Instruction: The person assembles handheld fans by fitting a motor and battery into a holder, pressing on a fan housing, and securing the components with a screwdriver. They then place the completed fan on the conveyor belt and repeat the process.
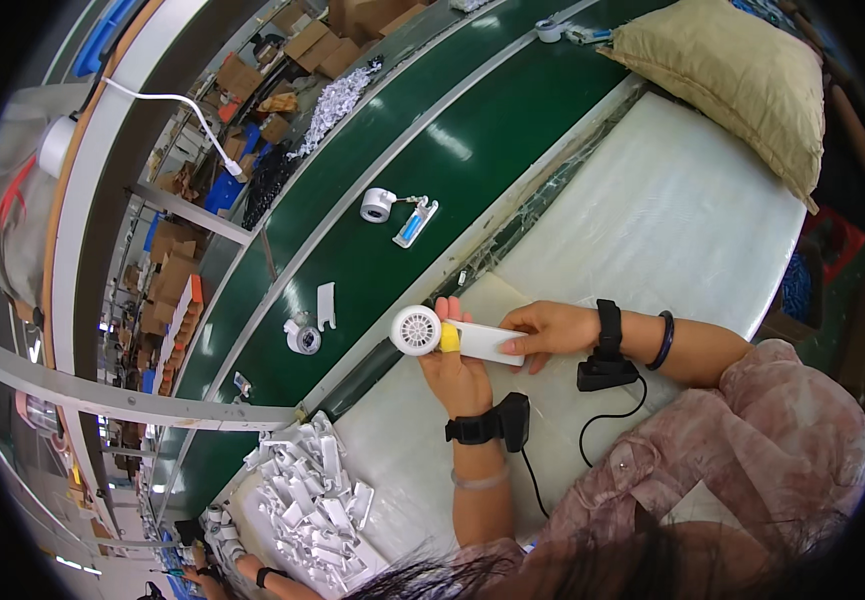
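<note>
A white handheld mini fan (416,331) with a round slotted head and a flat oblong handle (490,343) lies across my two hands above the worktable (422,450). My left hand (455,378) cups it from below near the neck, with a yellow cover on one digit pressing against it. At the handle's far end, the thumb and fingers of my right hand (555,332) pinch the white shell. Both wrists wear black straps with small boxes and cables. How the handle's underside sits in the left palm is hidden.
A green conveyor (422,140) runs beyond the table, carrying an opened fan unit (376,205), its blue battery part (415,223) and another fan head (302,338). White plastic shells (317,500) are heaped at lower left, near another person's hand (247,567). A beige sack (722,80) lies far right.
</note>
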The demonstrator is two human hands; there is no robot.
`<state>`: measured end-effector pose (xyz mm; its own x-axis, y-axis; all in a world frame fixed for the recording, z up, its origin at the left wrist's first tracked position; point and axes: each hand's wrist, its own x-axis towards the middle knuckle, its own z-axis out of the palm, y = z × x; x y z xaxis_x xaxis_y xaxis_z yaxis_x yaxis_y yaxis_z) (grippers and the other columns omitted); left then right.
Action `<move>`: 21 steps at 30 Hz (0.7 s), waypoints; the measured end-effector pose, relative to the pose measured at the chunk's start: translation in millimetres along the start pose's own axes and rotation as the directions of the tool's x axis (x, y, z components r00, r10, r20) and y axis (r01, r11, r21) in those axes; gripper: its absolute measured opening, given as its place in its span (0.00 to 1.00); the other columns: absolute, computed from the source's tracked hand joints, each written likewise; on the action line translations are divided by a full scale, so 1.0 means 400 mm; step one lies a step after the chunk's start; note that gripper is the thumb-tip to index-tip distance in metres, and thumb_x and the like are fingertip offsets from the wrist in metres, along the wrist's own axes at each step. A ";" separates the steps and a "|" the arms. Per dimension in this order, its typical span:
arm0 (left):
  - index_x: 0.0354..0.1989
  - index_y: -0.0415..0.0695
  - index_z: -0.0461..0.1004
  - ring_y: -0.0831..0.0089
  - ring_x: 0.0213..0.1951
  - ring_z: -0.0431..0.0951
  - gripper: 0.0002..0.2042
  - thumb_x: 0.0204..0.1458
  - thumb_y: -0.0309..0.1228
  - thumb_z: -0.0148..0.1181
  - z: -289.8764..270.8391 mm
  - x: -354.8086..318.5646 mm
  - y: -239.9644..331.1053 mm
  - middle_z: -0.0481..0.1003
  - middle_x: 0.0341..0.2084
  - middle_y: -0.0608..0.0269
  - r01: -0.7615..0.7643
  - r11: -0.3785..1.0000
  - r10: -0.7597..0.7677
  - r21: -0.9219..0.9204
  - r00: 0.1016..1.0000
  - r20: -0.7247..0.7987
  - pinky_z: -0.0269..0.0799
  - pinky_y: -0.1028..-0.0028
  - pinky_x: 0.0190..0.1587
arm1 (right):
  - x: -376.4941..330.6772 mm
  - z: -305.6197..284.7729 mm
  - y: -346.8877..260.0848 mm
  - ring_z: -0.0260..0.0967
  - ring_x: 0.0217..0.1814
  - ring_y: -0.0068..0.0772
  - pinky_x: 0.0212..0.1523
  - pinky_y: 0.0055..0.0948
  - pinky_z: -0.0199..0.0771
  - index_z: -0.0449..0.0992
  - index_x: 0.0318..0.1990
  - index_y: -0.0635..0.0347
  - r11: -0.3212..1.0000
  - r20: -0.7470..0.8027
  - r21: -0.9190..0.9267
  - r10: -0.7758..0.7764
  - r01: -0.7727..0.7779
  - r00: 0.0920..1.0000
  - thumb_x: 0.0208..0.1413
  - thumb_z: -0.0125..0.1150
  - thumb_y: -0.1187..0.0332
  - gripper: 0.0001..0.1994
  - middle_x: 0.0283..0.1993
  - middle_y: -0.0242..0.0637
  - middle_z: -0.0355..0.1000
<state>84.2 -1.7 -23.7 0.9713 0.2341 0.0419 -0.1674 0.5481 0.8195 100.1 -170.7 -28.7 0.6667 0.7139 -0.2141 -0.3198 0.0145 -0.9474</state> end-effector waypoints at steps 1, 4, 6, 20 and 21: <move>0.62 0.40 0.50 0.56 0.61 0.60 0.25 0.57 0.24 0.49 -0.002 0.000 0.001 0.59 0.59 0.46 0.009 1.000 -0.010 0.020 0.999 0.035 0.59 0.59 0.62 | 0.005 0.000 -0.004 0.74 0.40 0.28 0.38 0.27 0.77 0.67 0.48 0.68 0.996 0.020 -0.053 -0.076 0.077 0.997 0.60 0.52 0.55 0.21 0.41 0.40 0.72; 0.63 0.41 0.50 0.55 0.62 0.59 0.26 0.57 0.23 0.49 -0.015 0.004 0.001 0.59 0.60 0.45 0.049 0.998 -0.045 -0.027 0.990 0.132 0.59 0.60 0.61 | 0.036 0.006 -0.033 0.72 0.39 0.24 0.38 0.25 0.75 0.68 0.48 0.67 0.993 0.093 -0.079 -0.075 0.083 0.993 0.60 0.52 0.56 0.20 0.40 0.38 0.71; 0.63 0.42 0.50 0.55 0.62 0.59 0.26 0.56 0.23 0.50 -0.016 0.007 -0.003 0.59 0.60 0.45 0.022 1.000 -0.020 -0.013 0.990 0.136 0.60 0.59 0.61 | 0.068 -0.008 -0.017 0.72 0.37 0.23 0.37 0.24 0.75 0.68 0.48 0.66 0.946 0.080 -0.254 -0.189 0.203 0.979 0.60 0.52 0.57 0.19 0.40 0.37 0.71; 0.37 0.31 0.65 0.54 0.39 0.77 0.18 0.37 0.24 0.63 -0.330 0.555 0.225 0.75 0.33 0.44 0.036 0.133 0.252 0.990 0.965 -0.069 0.71 0.65 0.43 | 0.081 -0.063 -0.011 0.74 0.35 0.30 0.28 0.27 0.79 0.70 0.42 0.66 0.999 0.059 0.030 -0.026 0.025 0.998 0.60 0.52 0.67 0.10 0.36 0.39 0.71; 0.37 0.31 0.65 0.52 0.40 0.77 0.19 0.36 0.25 0.64 -0.323 0.590 0.205 0.74 0.34 0.42 0.057 0.101 0.261 0.993 0.962 -0.082 0.70 0.65 0.45 | 0.079 -0.074 -0.002 0.75 0.35 0.30 0.28 0.27 0.79 0.70 0.42 0.66 0.999 0.065 0.052 -0.018 0.014 0.998 0.60 0.53 0.67 0.10 0.37 0.39 0.72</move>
<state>277.9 202.4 -20.4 0.8766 0.4342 0.2075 0.2065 -0.7289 0.6527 141.3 -168.8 -41.6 0.6268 0.7578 -0.1813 -0.3445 0.0608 -0.9368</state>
